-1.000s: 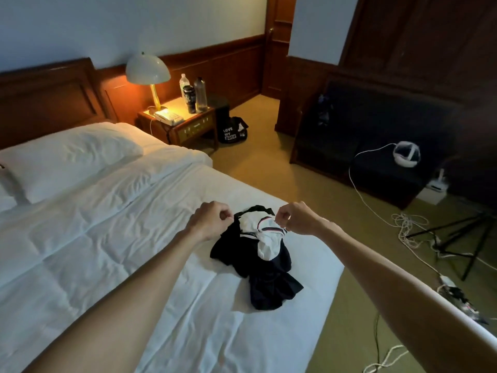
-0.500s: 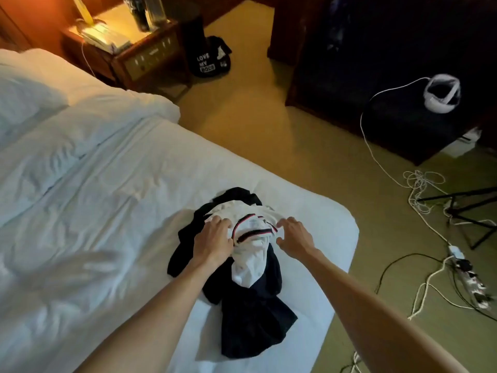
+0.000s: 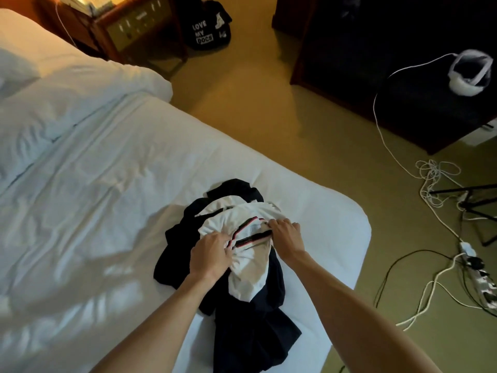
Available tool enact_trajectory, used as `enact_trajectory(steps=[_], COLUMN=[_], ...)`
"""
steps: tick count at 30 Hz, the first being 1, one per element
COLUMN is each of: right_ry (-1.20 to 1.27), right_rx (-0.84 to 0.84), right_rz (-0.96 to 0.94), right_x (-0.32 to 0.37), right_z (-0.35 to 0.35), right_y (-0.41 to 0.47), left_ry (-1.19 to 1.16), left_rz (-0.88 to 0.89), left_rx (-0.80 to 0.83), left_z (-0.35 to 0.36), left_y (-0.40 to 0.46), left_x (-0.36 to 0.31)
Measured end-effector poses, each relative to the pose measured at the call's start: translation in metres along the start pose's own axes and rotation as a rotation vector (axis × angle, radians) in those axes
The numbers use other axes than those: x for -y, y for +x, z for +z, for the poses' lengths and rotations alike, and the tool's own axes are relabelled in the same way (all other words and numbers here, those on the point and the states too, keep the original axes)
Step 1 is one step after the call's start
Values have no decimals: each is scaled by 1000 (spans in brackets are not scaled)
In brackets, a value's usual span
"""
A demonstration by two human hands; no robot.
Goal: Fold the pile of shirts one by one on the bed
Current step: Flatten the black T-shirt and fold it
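Both hands, left hand (image 3: pixel 211 250) and right hand (image 3: pixel 285 234), grasp the white striped shirt (image 3: pixel 248 262) atop the dark shirts (image 3: pixel 250 327) beneath them on the bed (image 3: pixel 94 184); next, likely lifting it clear to spread.

pile (image 3: pixel 242 300): on the bed (image 3: pixel 88 211), near its 4 o'clock corner
top shirt (image 3: pixel 242 254): on the pile
left hand (image 3: pixel 211 255): on the shirt, at 9 o'clock
right hand (image 3: pixel 286 235): on the shirt, at 3 o'clock
nightstand (image 3: pixel 134 30): at 11 o'clock, beyond the bed
bag (image 3: pixel 209 30): just beside the nightstand, at 3 o'clock
cables (image 3: pixel 435 184): on the floor, at 3 o'clock
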State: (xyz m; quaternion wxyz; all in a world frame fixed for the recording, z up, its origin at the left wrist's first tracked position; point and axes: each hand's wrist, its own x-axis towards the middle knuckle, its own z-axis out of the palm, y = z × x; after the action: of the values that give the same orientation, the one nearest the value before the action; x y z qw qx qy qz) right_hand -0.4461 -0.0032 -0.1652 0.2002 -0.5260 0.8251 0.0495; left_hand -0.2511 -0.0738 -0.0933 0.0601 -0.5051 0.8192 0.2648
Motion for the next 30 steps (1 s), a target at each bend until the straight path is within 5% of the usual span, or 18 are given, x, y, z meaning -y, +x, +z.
enact_trajectory(steps=[7, 15, 25, 30], right_ry=[170, 518, 350, 164], right_rx=[-262, -318, -559, -750], right_rz=[-20, -127, -610, -628], right_x=[14, 86, 236, 317], right_z=[-69, -213, -388, -467], right_y=[-23, -105, -355, -471], left_ry=[-263, -515, -567, -506], left_rz=[-53, 86, 165, 249], left_rx=[-163, -512, -873, -1043], left_z=[-44, -188, -391, -486], left_y=[-35, -127, -384, -535], left_x=[3, -5, 40, 66])
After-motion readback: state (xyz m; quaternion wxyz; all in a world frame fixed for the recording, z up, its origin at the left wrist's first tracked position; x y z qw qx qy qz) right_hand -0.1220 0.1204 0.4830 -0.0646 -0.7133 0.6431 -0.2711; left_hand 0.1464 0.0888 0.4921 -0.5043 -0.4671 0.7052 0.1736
